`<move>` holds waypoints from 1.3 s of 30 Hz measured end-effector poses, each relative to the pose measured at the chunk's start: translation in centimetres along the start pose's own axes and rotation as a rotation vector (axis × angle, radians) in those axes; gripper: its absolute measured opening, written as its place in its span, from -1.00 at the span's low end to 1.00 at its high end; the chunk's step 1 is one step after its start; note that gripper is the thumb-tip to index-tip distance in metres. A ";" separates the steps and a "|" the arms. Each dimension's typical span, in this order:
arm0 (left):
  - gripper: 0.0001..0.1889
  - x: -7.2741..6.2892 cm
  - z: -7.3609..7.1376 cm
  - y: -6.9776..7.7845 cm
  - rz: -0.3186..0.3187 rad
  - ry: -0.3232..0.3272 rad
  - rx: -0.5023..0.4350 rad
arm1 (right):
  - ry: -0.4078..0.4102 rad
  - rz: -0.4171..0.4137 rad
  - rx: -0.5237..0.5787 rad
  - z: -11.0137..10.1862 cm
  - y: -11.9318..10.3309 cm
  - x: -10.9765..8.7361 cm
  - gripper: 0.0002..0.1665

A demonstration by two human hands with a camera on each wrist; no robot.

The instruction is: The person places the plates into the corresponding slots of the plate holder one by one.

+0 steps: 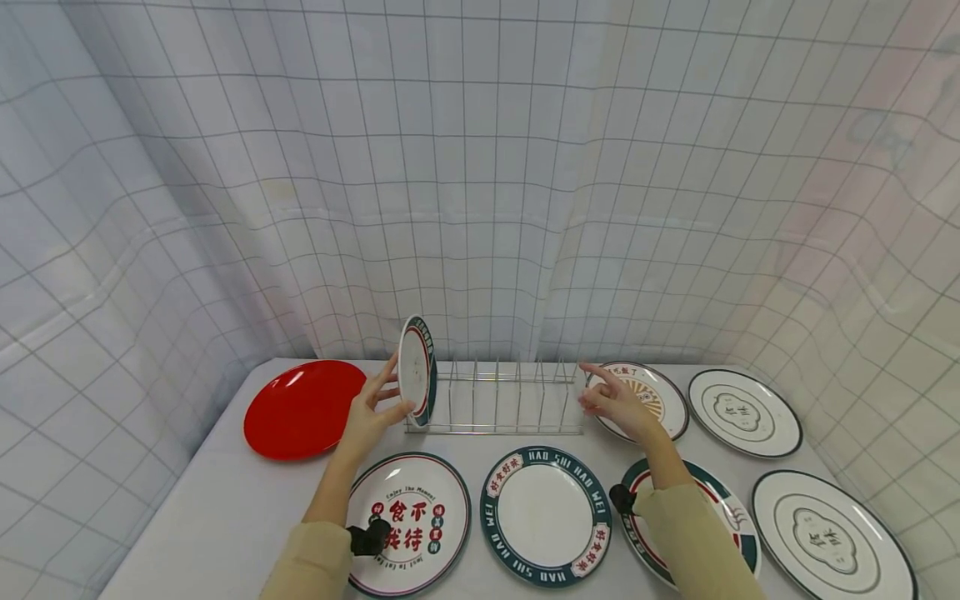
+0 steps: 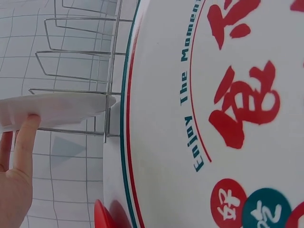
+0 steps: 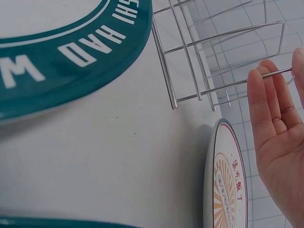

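Note:
My left hand (image 1: 375,408) holds a white plate with a dark green patterned rim (image 1: 416,375), thumb on its front and fingers against its back. That plate stands on edge at the left end of a wire dish rack (image 1: 491,432). In the left wrist view, the plate's white underside (image 2: 61,107) sits between the rack wires, with a finger touching it. My right hand (image 1: 618,404) is at the rack's right end. In the right wrist view, the right hand (image 3: 280,142) holds the rack's end wire (image 3: 223,88) at the fingertips.
A red plate (image 1: 300,408) lies at the left. In front of the rack are a red-lettered plate (image 1: 401,483) and a green-rimmed plate (image 1: 543,517). To the right lie a sunburst plate (image 1: 660,392), another green-rimmed plate (image 1: 712,492), and two black-edged plates (image 1: 765,433). Gridded curtain (image 1: 480,167) hangs behind.

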State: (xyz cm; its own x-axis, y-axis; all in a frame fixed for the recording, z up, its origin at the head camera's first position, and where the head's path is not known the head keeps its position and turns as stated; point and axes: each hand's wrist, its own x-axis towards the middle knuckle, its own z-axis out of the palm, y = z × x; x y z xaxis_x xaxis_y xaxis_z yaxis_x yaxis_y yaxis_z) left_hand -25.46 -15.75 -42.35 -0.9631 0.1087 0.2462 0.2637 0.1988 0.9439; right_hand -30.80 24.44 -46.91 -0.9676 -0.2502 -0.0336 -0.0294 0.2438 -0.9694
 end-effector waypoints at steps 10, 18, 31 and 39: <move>-0.26 -0.3 0.4 -0.2 -0.019 0.033 -0.011 | -0.003 -0.002 -0.005 0.0 0.0 -0.1 -0.36; -0.25 0.3 0.2 -2.5 0.002 0.042 0.010 | -0.007 -0.001 -0.003 0.0 0.1 -0.1 -0.33; -0.24 -0.1 -0.8 -2.3 0.078 0.039 0.044 | -0.008 -0.011 0.004 0.1 -0.2 -0.2 -0.35; -0.25 -1.2 -3.1 -1.9 0.082 0.106 0.059 | -0.004 0.003 -0.003 0.0 0.0 0.0 -0.35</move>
State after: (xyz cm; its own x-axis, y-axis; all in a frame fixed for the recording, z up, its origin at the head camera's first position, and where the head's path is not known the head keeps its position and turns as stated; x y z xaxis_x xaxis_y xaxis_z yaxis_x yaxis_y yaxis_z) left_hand -24.95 -19.34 -43.78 -0.9376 0.0241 0.3469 0.3416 0.2509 0.9057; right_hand -30.77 24.46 -46.92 -0.9668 -0.2528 -0.0372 -0.0274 0.2473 -0.9686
